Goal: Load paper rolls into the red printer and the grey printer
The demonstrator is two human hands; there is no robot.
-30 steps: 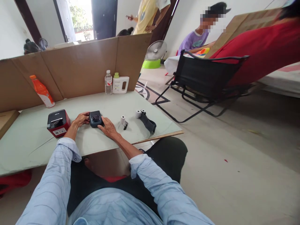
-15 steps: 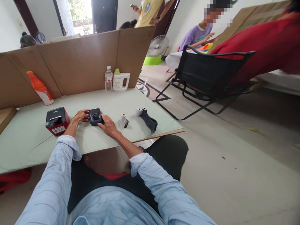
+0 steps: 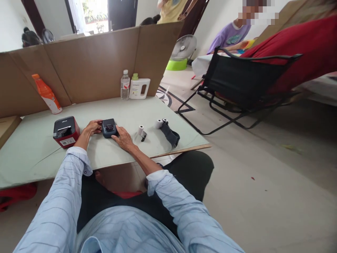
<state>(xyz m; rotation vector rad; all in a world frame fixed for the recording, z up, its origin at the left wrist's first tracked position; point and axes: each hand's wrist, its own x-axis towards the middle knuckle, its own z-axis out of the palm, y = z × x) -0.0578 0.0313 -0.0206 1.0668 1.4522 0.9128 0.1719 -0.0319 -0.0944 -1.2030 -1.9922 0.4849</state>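
Observation:
A small dark blue-black portable printer (image 3: 108, 128) with a dark glossy panel lies on the table. My left hand (image 3: 93, 128) is at its left side, fingertips on its edge. My right hand (image 3: 123, 137) grips the right side, thumb near the front corner. Between them the hands hold the device. To the left stands a larger red and black printer (image 3: 66, 131) with a white label on its front. A small white paper roll (image 3: 141, 130) stands right of my right hand, a black and clear scrap beside it. Farther right lie white rolls (image 3: 158, 123) and a dark strap (image 3: 171, 135).
At the back, an orange bottle (image 3: 47, 94), a clear water bottle (image 3: 125, 85) and a white jug (image 3: 139, 88) stand before a cardboard screen (image 3: 100, 59). Right of the table are a black folding chair (image 3: 244, 73) and a fan (image 3: 183, 48). Other people are beyond.
The view has shifted slightly, so the table's things sit a little farther right and higher. My hands stay on the small printer. Persons in the background have moved.

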